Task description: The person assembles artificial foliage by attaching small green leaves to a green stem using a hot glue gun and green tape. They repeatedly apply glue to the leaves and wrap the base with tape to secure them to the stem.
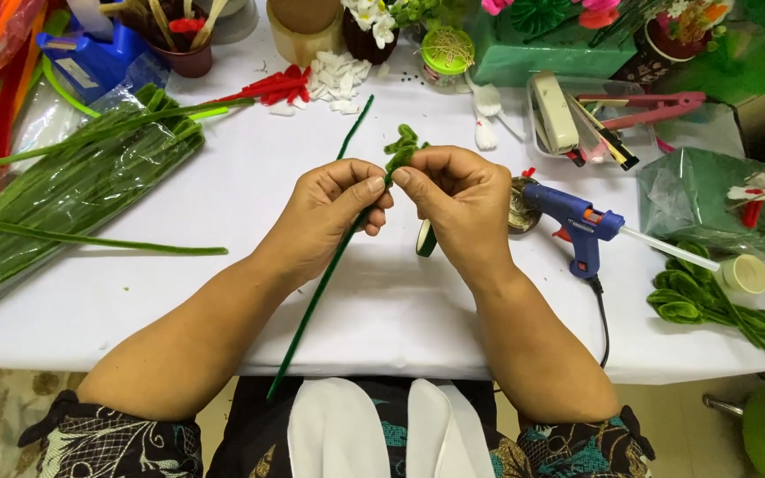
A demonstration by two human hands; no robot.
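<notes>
My left hand (334,212) and my right hand (458,199) meet over the middle of a white table (382,310). Both pinch a long dark green pipe cleaner stem (312,305) that runs down past the table's front edge toward my lap. Its upper end is bent into small green loops (403,144) just above my fingertips. A second straight green pipe cleaner (354,127) lies on the table behind my left hand.
A bundle of green pipe cleaners in clear plastic (73,190) lies at left. A blue glue gun (577,226) rests right of my right hand, with finished green leaf shapes (692,296) further right. White petals (338,80), pots and a tool tray (577,115) line the back.
</notes>
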